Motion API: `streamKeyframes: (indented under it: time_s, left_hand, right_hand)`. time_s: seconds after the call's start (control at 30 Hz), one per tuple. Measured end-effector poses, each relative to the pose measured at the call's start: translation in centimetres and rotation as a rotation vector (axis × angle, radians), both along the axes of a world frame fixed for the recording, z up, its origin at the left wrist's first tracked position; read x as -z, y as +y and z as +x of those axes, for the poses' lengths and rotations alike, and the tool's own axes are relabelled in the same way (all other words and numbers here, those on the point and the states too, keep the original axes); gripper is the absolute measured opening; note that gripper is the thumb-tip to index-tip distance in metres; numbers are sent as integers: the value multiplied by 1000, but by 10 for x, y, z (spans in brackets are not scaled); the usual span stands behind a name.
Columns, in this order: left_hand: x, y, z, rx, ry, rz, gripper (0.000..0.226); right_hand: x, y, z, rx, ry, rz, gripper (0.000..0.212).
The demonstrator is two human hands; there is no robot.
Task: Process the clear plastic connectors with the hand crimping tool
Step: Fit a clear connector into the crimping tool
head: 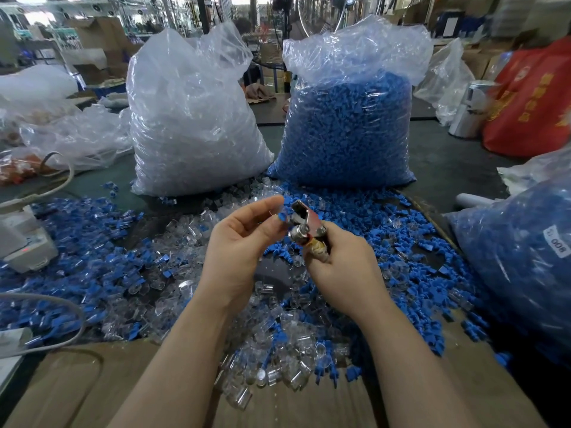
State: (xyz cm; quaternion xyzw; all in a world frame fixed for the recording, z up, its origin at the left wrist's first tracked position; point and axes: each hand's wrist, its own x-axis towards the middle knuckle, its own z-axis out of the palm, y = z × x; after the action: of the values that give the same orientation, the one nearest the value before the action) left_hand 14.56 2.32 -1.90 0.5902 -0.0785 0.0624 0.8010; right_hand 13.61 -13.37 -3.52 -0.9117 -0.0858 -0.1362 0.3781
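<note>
Crimping tool (304, 222) of shiny metal, gripped by the right hand (340, 267).
Its long axis slanted toward upper left; the left hand (241, 239) pinched a blue piece (281, 216) at its tip.

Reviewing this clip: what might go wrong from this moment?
1. The left hand pinches a small blue piece right at the head of the crimping tool; squeezing now might nip a fingertip.
2. That pinch is only at the fingertips, so the piece may slip into the loose parts below.
3. Clear and blue parts lie mixed there, so a wrong one could be picked next.
</note>
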Motion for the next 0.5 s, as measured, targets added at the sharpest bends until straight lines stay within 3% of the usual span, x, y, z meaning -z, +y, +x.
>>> streamKeyframes:
  time_s: [0.5]
  left_hand:
    - [1,10,4,4,126,-252,18]
  right_hand:
    - [1,-1,-2,26,-45,34,2]
